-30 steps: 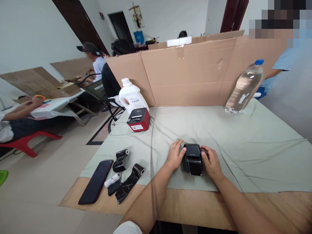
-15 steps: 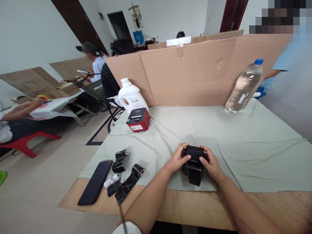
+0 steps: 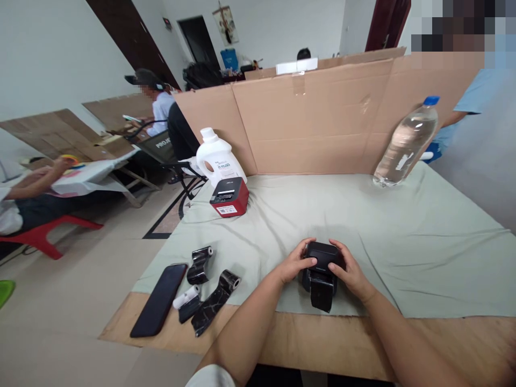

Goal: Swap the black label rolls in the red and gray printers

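Pale green cloth (image 3: pixel 403 236) covers most of the wooden table (image 3: pixel 322 344) in front of you, with a cardboard screen (image 3: pixel 322 123) standing along its far edge. Your left hand (image 3: pixel 296 263) and right hand (image 3: pixel 350 271) both clasp the small black printer (image 3: pixel 320 258), which sits on the cloth near the table's front edge; your fingers curl over its top from either side, and a strip of dark marbled paper (image 3: pixel 321 293) hangs from its front.

A second ago your hands lay flat at the printer's sides with its top bare. Since then they have closed up over the lid, and the printer now looks tipped slightly toward you, its paper strip hanging lower than before. It has stayed in much the same spot on the cloth.

Off to your left lie a dark phone (image 3: pixel 159 299), a white paper roll (image 3: pixel 186 296) and two black marbled rolls (image 3: pixel 199 265) (image 3: pixel 215 302), none of them moved. Farther back stand a red and black printer (image 3: pixel 229 197) and a white jug (image 3: pixel 220 158) just behind it. A clear water bottle (image 3: pixel 405 144) stands at the far right. Other people sit at a table well off to your left.
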`<control>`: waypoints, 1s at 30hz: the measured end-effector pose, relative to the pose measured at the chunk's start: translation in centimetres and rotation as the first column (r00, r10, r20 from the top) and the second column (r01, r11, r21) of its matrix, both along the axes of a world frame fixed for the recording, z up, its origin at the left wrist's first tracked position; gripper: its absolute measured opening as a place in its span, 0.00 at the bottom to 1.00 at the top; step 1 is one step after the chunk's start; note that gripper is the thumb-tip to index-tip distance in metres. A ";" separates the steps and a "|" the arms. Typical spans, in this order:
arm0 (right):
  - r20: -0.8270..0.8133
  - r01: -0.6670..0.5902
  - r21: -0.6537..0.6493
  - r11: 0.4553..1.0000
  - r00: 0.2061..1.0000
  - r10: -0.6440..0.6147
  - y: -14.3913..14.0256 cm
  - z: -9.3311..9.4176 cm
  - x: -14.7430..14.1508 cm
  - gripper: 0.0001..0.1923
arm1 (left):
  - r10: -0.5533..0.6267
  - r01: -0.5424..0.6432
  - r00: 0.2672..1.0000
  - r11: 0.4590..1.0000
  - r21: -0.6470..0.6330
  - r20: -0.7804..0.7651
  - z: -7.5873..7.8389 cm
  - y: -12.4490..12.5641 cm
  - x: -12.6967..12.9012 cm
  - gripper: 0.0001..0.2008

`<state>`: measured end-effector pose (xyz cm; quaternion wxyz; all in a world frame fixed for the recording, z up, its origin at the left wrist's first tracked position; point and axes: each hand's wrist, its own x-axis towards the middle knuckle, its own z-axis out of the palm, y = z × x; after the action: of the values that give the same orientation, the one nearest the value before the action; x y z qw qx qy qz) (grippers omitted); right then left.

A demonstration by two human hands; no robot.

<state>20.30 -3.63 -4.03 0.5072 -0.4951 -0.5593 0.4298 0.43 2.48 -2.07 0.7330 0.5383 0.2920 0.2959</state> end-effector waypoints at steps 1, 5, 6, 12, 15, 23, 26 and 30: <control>-0.003 0.001 -0.010 1.000 1.000 -0.001 0.1 0.0 0.0 0.34 | -0.001 0.001 1.000 1.000 0.002 -0.005 0.0 0.0 0.0 0.36; 0.004 -0.006 -0.013 1.000 1.000 0.007 0.0 0.2 0.0 0.33 | -0.022 0.023 0.999 0.999 0.025 -0.025 0.3 0.2 -0.1 0.36; 0.011 -0.010 -0.007 1.000 1.000 0.010 0.0 0.3 0.0 0.33 | -0.027 0.028 0.999 0.999 0.030 -0.028 0.3 0.2 -0.1 0.36; 0.030 0.008 0.005 1.000 1.000 -0.009 0.0 0.1 -0.2 0.33 | 0.021 -0.021 1.000 1.000 -0.002 0.009 0.1 0.1 0.2 0.36; 0.004 0.064 0.013 0.998 0.998 -0.064 0.2 -0.5 -0.3 0.33 | 0.139 -0.135 0.990 0.986 -0.098 0.037 0.1 0.0 0.5 0.36; 0.342 0.012 0.128 0.992 0.938 -0.055 -0.7 -1.0 -1.2 0.39 | 0.416 -0.420 0.907 0.890 -0.178 -0.058 0.0 0.5 0.9 0.34; 0.487 0.132 0.166 0.977 0.851 -0.197 -1.1 -1.0 -3.0 0.55 | 0.411 -0.420 0.907 0.902 -0.105 -0.092 -0.5 0.6 0.9 0.35; 0.568 0.216 0.251 0.944 0.757 -0.324 -1.1 -1.3 -4.8 0.56 | 0.389 -0.394 0.915 0.919 -0.028 -0.106 -0.6 0.6 0.7 0.35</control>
<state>15.53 -4.77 -5.30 0.4004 -0.6361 -0.6480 0.1231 1.10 3.07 -2.65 0.6568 0.4649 0.4366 0.4024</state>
